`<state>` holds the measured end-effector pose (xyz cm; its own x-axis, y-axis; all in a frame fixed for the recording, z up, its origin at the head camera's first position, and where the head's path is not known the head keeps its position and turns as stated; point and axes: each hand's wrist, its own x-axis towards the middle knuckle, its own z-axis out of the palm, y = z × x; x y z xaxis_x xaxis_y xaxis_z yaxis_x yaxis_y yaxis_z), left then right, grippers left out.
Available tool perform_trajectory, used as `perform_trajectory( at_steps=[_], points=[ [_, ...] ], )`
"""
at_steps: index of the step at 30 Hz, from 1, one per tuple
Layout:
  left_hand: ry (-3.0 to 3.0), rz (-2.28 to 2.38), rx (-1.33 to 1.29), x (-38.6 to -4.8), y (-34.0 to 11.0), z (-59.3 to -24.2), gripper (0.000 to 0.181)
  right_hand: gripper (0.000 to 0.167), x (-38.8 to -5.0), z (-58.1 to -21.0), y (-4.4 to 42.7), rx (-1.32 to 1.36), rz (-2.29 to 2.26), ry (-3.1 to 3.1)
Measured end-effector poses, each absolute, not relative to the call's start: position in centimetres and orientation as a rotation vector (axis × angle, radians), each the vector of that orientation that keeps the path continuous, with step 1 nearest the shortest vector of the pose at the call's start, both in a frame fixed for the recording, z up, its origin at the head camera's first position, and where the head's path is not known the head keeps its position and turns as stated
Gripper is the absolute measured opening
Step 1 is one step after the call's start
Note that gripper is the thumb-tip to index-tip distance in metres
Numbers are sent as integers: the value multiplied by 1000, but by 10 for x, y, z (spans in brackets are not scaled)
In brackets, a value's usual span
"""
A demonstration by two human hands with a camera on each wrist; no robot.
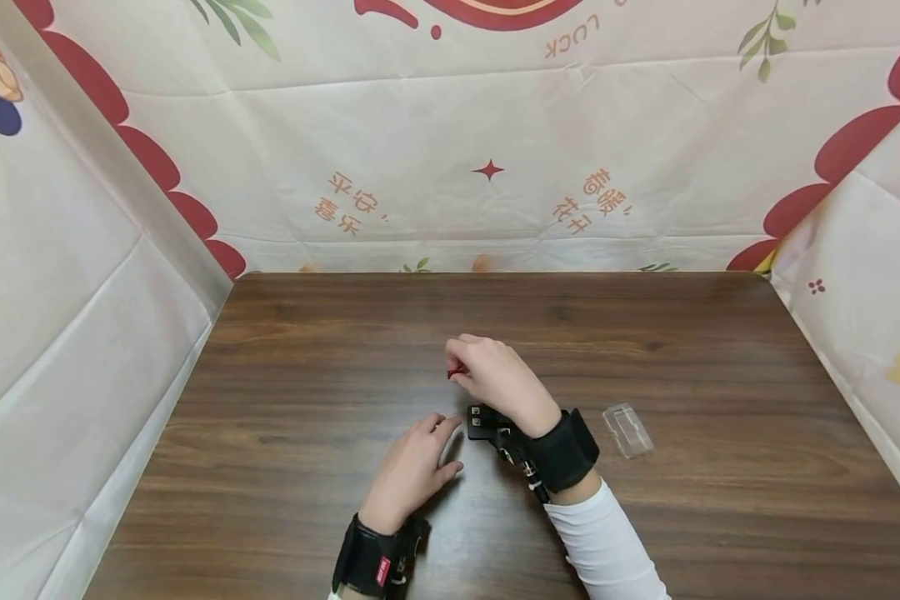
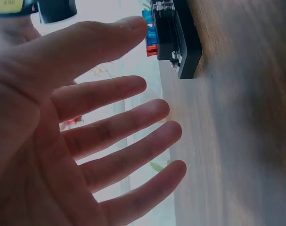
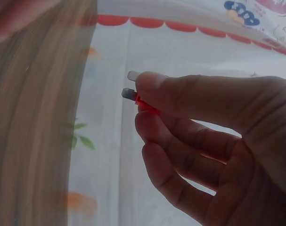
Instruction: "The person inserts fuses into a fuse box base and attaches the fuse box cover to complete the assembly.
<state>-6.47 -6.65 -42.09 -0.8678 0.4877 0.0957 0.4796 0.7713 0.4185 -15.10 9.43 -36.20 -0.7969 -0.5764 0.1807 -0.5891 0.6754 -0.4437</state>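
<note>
My right hand (image 1: 498,375) is raised over the table and pinches a red blade fuse (image 3: 146,105) between thumb and forefinger. In the right wrist view the fuse's metal prongs stick out past the fingertips. My left hand (image 1: 412,471) is held nearer the front edge with its fingers spread, and nothing is in it. Close to its thumb, in the left wrist view, stands a black fuse block (image 2: 168,35) with metal screws along it. Blue fuses (image 2: 151,35) and a red-orange fuse (image 2: 151,50) sit in the block.
A small clear plastic box (image 1: 627,431) lies right of the right wrist on the brown wooden table (image 1: 307,358). White printed cloth (image 1: 435,125) hangs behind the table and along both sides. Both wrists wear black straps.
</note>
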Motion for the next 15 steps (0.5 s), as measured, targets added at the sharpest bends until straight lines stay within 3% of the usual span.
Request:
perform_trajectory(
  at_steps=[15],
  points=[
    [2875,684,790,-97,-47,-430,53,24,-138,-380,136,845,771,-2920]
  ],
)
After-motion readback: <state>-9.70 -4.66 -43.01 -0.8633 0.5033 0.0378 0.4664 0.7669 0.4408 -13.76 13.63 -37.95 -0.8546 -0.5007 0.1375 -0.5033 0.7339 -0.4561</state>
